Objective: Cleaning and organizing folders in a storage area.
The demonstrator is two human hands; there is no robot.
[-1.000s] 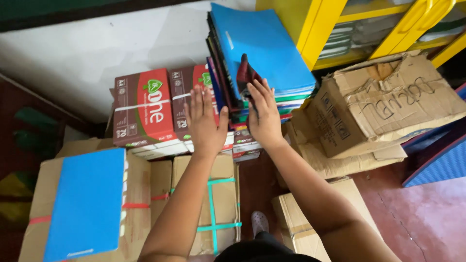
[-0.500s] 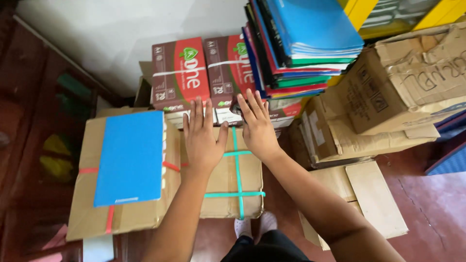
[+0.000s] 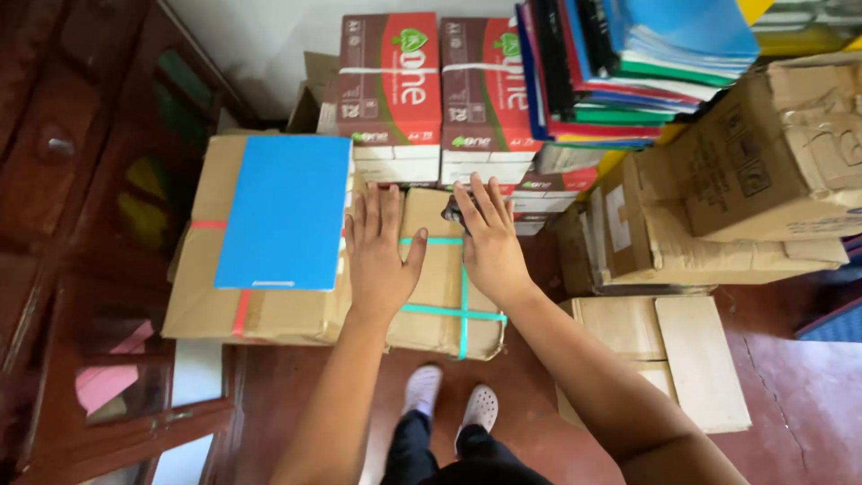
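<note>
Honestly, both hands are flat on top of the cardboard box point(image 3: 449, 296) bound with teal strapping, which sits on the red floor point(image 3: 790, 431) between a bigger taped carton point(image 3: 202, 269) and a stack of flattened cardboard point(image 3: 664, 350). The left hand point(image 3: 379, 254) lies palm down with fingers spread, holding nothing. The right hand point(image 3: 489, 241) is also spread flat, fingertips just by a small dark object point(image 3: 452, 213) at the box's far edge; I can't tell what that is.

If it were me shifting this box, I'd keep the palms wide like that so the pressure stays even, and mind the strapping since it can dig into fingers. Red-and-white paper ream boxes point(image 3: 431, 90) and a leaning pile of folders point(image 3: 628, 63) stand just behind, so any push goes gently. A blue folder point(image 3: 283, 211) rests on the neighbouring carton and looks like it could slide.
</note>
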